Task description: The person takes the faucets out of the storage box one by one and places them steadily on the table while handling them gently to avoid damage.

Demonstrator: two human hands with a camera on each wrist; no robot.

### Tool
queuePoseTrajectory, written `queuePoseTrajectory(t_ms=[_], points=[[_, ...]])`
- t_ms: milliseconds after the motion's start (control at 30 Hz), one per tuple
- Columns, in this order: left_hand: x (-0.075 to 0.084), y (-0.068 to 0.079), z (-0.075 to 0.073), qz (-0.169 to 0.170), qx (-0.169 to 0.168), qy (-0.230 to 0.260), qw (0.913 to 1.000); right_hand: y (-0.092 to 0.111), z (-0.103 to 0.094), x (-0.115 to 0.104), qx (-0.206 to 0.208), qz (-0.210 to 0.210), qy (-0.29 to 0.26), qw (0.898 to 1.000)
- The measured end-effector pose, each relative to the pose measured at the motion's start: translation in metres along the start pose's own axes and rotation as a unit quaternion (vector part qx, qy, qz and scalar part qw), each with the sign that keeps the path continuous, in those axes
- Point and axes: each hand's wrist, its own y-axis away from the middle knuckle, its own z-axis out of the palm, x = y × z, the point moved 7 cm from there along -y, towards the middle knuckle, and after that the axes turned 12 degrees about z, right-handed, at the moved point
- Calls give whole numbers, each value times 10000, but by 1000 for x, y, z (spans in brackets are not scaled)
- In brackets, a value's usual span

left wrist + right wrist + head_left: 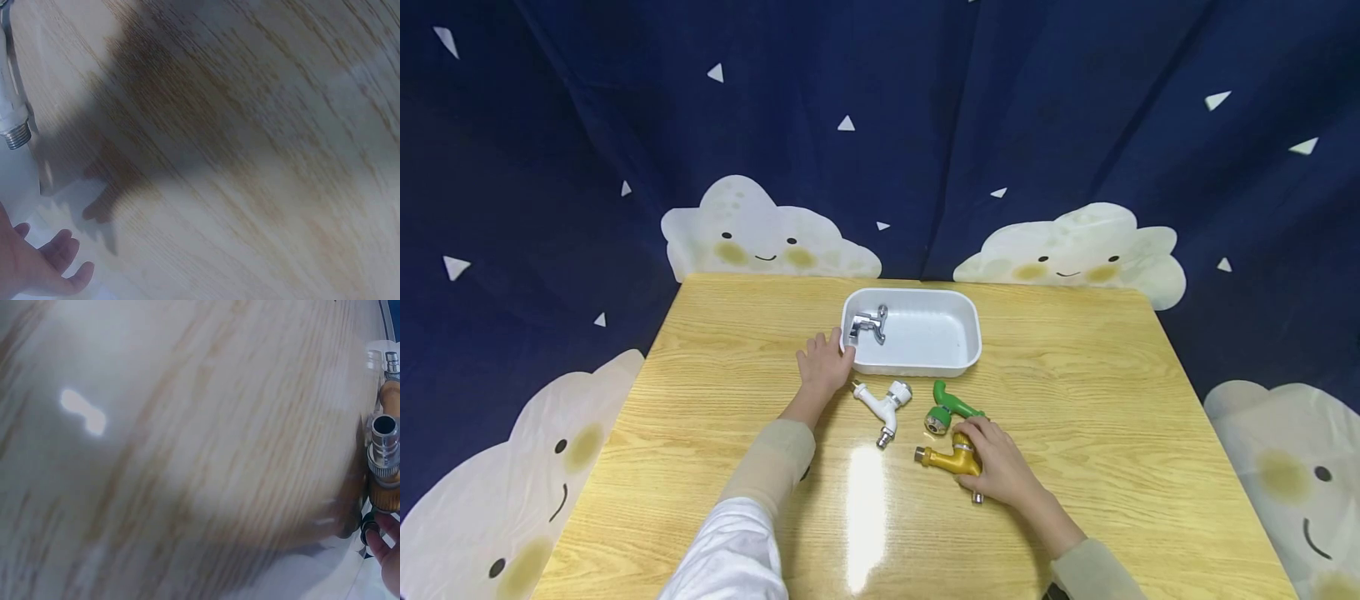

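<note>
My left hand [823, 363] is at the left end of a white plastic basin [913, 368], fingertips right at its rim. In the left wrist view its fingers [60, 251] are loosely bent, with nothing held between them. A silver tap [869, 322] lies inside the basin at that end. My right hand [996, 460] grips a yellow tap [951, 460] with a metal spout end, thumb and fingers on either side of its body. Just beyond that hand lies a green tap [951, 407]. Between the hands, a white tap [883, 407] rests on the table.
The wooden table [737, 333] carries everything, its far edge against a dark blue curtain [895, 167] printed with clouds and white triangles. Light glares off the tabletop in front of the white tap.
</note>
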Motion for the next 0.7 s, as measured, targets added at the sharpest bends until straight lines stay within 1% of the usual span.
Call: queuePoseTrajectory(t_ms=[133,467,700], points=[[0,0,0,4,16,17,10000,1,0,0,8,-25,-14,10000],[-1,0,1,-26,10,76,10000,3,-1,0,185,-288,4,9994],[0,1,0,-9,45,95,9999,3,-1,-1,181,-327,0,9993]])
